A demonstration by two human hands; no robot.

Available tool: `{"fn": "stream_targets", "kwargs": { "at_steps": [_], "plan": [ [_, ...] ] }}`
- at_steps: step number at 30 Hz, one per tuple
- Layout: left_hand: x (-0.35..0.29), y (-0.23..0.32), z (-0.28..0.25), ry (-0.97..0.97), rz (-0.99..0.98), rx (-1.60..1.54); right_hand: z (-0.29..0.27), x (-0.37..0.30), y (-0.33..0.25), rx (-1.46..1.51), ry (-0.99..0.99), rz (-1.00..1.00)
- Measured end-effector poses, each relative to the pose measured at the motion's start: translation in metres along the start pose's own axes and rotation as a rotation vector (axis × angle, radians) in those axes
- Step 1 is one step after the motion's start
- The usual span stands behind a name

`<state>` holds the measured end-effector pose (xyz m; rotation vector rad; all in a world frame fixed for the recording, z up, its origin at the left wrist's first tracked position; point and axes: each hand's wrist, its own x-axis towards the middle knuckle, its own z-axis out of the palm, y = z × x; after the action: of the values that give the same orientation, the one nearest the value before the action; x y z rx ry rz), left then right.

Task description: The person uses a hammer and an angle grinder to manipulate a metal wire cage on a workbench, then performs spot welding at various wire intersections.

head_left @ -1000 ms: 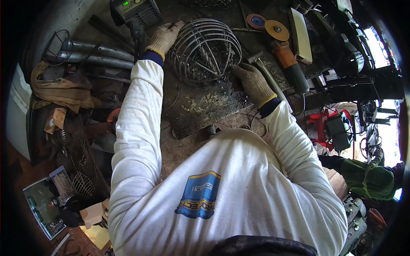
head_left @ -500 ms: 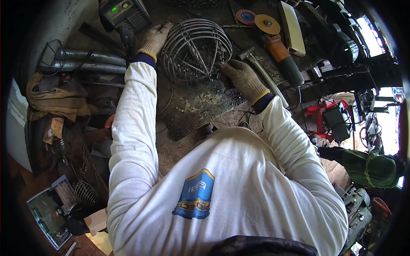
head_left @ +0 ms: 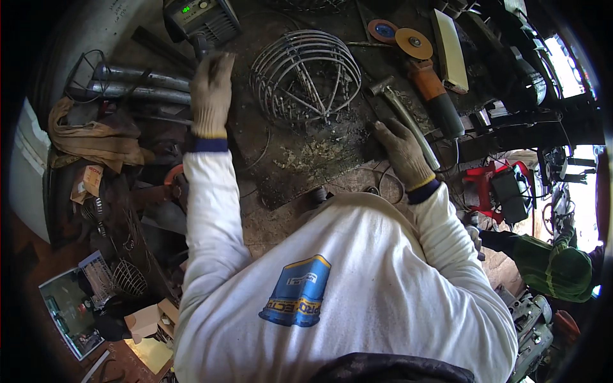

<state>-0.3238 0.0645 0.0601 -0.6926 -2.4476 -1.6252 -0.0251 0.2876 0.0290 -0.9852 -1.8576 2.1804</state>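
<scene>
Wire cage [head_left: 306, 76], domed, upper centre of frame, on dark work surface [head_left: 246, 127] | left hand [head_left: 212, 96], gloved, loosely curled, seemingly empty, left of cage | right hand [head_left: 402, 151], gloved, half-spread, nothing visible held, cage's lower right | advisable: grip both sides evenly, unflexed | roundish, no clear long axis; V-bars [head_left: 326, 115] point toward lower edge

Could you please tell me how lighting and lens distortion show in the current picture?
In the head view, daylight glares through openings near the right rim; also in the head view, the wire cage shows as paler bars over a dim worktop; the head view's fisheye corners go black, and both the left hand and right hand look fairly sharp.
</scene>
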Motion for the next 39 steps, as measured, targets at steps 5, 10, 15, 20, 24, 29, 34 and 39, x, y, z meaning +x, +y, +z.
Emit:
{"fn": "stream_targets", "kwargs": {
  "at_steps": [5, 10, 15, 20, 24, 29, 34, 39],
  "plan": [
    [-0.125, 0.024, 0.006, 0.028, -0.065, -0.207, -0.009, -0.013, 0.02, -0.089, -0.066, 0.046],
    [-0.199, 0.017, 0.019, -0.238, 0.058, -0.027, 0.014, -0.005, 0.032, -0.206, -0.056, 0.003],
    [-0.204, 0.014, 0.024, -0.342, 0.292, -0.068, 0.031, -0.004, 0.026, -0.352, -0.06, -0.052],
    [-0.199, 0.023, 0.021, -0.476, 0.215, -0.048, 0.042, -0.009, 0.021, -0.315, -0.04, -0.038],
    [-0.204, 0.023, 0.024, -0.441, 0.27, -0.013, 0.042, -0.009, 0.015, -0.397, -0.023, -0.052],
    [-0.191, 0.022, 0.022, -0.454, 0.272, -0.018, 0.028, 0.009, 0.033, -0.229, -0.148, -0.016],
    [-0.114, 0.045, 0.01, -0.165, 0.108, -0.035, 0.02, 0.023, 0.006, -0.032, -0.303, 0.058],
    [0.003, 0.029, 0.02, -0.007, 0.315, 0.372, 0.032, 0.044, -0.007, 0.106, -0.315, 0.057]
  ]
}}
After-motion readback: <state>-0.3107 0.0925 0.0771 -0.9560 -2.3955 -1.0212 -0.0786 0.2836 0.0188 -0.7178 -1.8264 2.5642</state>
